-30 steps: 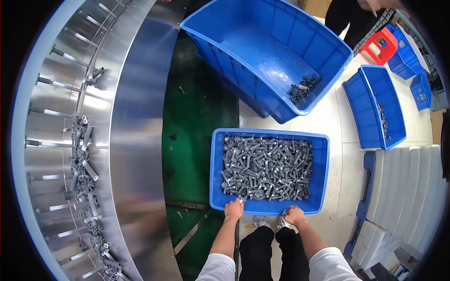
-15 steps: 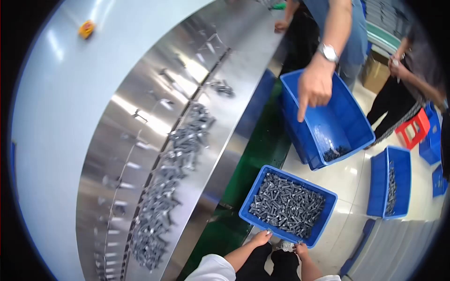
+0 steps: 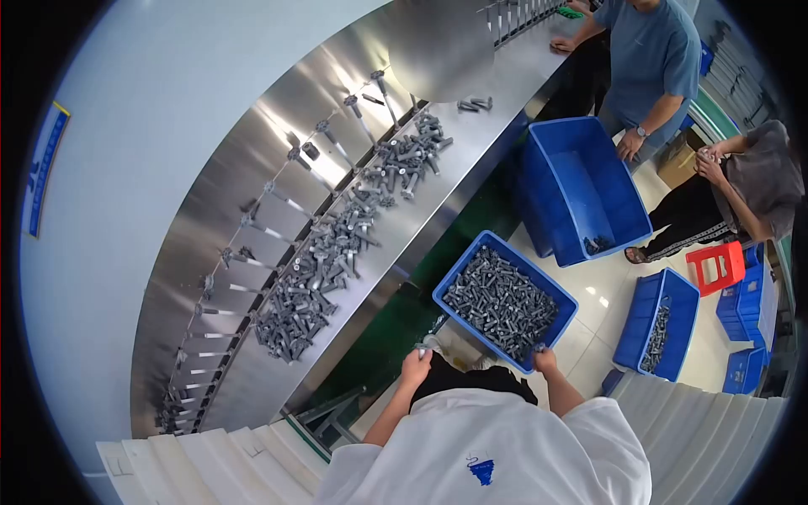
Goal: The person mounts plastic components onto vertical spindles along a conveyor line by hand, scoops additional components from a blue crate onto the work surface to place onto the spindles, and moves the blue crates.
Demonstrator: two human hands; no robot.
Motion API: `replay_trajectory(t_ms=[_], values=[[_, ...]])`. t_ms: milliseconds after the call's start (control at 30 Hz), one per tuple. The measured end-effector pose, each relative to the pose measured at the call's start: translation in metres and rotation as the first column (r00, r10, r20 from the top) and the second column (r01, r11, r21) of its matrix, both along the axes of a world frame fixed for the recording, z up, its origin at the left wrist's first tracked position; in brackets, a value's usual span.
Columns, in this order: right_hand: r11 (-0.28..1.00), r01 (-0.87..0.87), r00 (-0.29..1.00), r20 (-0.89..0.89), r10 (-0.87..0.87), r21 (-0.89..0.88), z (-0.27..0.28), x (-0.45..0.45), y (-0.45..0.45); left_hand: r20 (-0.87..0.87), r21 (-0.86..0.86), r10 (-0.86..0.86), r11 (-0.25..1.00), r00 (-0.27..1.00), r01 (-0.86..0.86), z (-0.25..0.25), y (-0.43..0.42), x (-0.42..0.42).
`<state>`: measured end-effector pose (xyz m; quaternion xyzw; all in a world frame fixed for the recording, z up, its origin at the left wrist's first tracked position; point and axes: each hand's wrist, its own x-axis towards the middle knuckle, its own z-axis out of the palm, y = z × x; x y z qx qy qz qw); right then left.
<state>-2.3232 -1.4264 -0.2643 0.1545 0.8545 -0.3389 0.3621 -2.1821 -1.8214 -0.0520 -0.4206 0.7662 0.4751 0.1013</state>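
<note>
My left hand (image 3: 416, 369) is closed, with the grey metal end of what looks like a bolt (image 3: 422, 350) showing at its fingertips. It is to the left of the blue bin (image 3: 446, 310) full of grey bolts, apart from the rim. At that bin's near right corner, my right hand (image 3: 546, 361) is closed too, a small dark bolt (image 3: 539, 347) at its fingers. A long pile of loose bolts (image 3: 341, 244) lies on the steel bench (image 3: 358, 316). Along the back of the bench, several bolts (image 3: 290, 202) stand in a slanted row.
A larger blue bin (image 3: 581, 189) with a few bolts stands farther off, a co-worker's hand (image 3: 629, 145) by its rim. Another blue bin (image 3: 638, 311) holds bolts at right. Another person (image 3: 762, 172) stands near a red stool (image 3: 715, 268). White corrugated panels (image 3: 699, 421) are nearby.
The view has shifted back, showing more of my white shirt. The co-worker's pointing hand has drawn back from over the large bin to its far side. My left hand has moved away from the bin's rim.
</note>
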Motion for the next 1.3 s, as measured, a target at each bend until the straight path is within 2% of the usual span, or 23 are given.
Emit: replay_trajectory(t_ms=[67, 133, 233, 300, 367, 400, 533, 600, 700, 733, 767, 833, 867, 900, 933, 967, 1033, 1167, 1233, 1300], values=[[0.999, 0.015, 1.0, -0.001, -0.015, 0.031, 0.002, 0.0, -0.018, -0.034, 0.039, 0.114, 0.993, 0.993, -0.113, 0.004, -0.007, 0.012], [0.987, -0.139, 0.989, -0.044, 0.142, 0.076, 0.044, -0.007, -0.054, -0.091, 0.026, 0.18, 0.984, 0.979, -0.179, -0.025, -0.02, 0.027], [0.891, -0.421, 0.9, -0.044, 0.434, 0.172, 0.079, -0.019, -0.119, -0.065, 0.348, 0.384, 0.874, 0.921, -0.34, 0.01, -0.036, 0.013], [0.897, -0.41, 0.908, -0.023, 0.419, 0.168, 0.096, -0.016, -0.169, -0.149, 0.545, 0.406, 0.795, 0.902, -0.268, 0.015, -0.058, 0.006], [0.892, -0.439, 0.89, -0.081, 0.448, 0.109, 0.107, -0.01, -0.219, -0.151, 0.532, 0.355, 0.816, 0.923, -0.227, 0.014, -0.077, -0.003], [0.891, -0.442, 0.887, -0.1, 0.451, 0.101, 0.114, -0.01, -0.242, -0.152, 0.507, 0.254, 0.85, 0.955, -0.145, 0.017, -0.087, -0.013], [0.854, -0.521, 0.84, -0.172, 0.515, 0.014, 0.131, 0.008, -0.319, -0.285, 0.504, 0.059, 0.858, 0.957, 0.097, 0.026, -0.126, -0.023], [0.806, -0.592, 0.798, -0.161, 0.581, -0.027, 0.138, 0.014, -0.338, -0.353, 0.461, -0.017, 0.867, 0.936, 0.19, 0.037, -0.136, -0.032], [0.777, -0.63, 0.754, -0.249, 0.608, -0.011, 0.156, 0.013, -0.355, -0.375, 0.299, -0.2, 0.898, 0.905, 0.323, 0.058, -0.156, -0.043], [0.81, -0.585, 0.796, -0.21, 0.567, -0.032, 0.163, 0.007, -0.36, -0.402, 0.276, -0.208, 0.901, 0.892, 0.334, 0.062, -0.161, -0.049], [0.823, -0.565, 0.807, -0.249, 0.536, -0.058, 0.164, 0.002, -0.36, -0.425, 0.259, -0.213, 0.903, 0.88, 0.343, 0.066, -0.161, -0.052], [0.91, -0.38, 0.925, -0.062, 0.375, -0.165, 0.179, -0.01, -0.363, -0.436, 0.259, -0.214, 0.901, 0.874, 0.349, 0.078, -0.164, -0.061], [0.896, -0.419, 0.903, -0.17, 0.394, -0.148, 0.212, -0.015, -0.365, -0.419, 0.281, -0.2, 0.899, 0.885, 0.336, 0.089, -0.163, -0.061], [0.911, -0.412, 0.856, -0.356, 0.375, -0.032, 0.21, -0.015, -0.367, -0.403, 0.303, -0.187, 0.897, 0.896, 0.323, 0.095, -0.163, -0.063], [0.932, -0.357, 0.866, -0.395, 0.305, -0.064, 0.208, -0.022, -0.369, -0.397, 0.304, -0.197, 0.893, 0.896, 0.331, 0.092, -0.166, -0.067], [0.948, -0.302, 0.872, -0.431, 0.233, -0.098, 0.223, -0.037, -0.375, -0.405, 0.426, -0.091, 0.862, 0.91, 0.275, 0.103, -0.164, -0.073], [0.948, -0.2, 0.905, -0.418, 0.082, -0.248, 0.247, -0.054, -0.384, -0.3, 0.561, 0.057, 0.818, 0.952, 0.128, 0.128, -0.16, -0.077], [0.94, -0.22, 0.823, -0.567, 0.036, -0.26, 0.288, -0.12, -0.435, -0.289, 0.591, 0.203, 0.807, 0.936, 0.008, 0.126, -0.168, -0.093], [0.947, -0.244, 0.788, -0.612, 0.069, -0.207, 0.254, -0.16, -0.459, -0.283, 0.576, 0.234, 0.817, 0.93, -0.03, 0.119, -0.171, -0.112], [0.969, -0.187, 0.874, -0.478, 0.089, -0.163, 0.242, -0.194, -0.475, -0.281, 0.541, 0.217, 0.841, 0.935, -0.032, 0.114, -0.168, -0.14]])
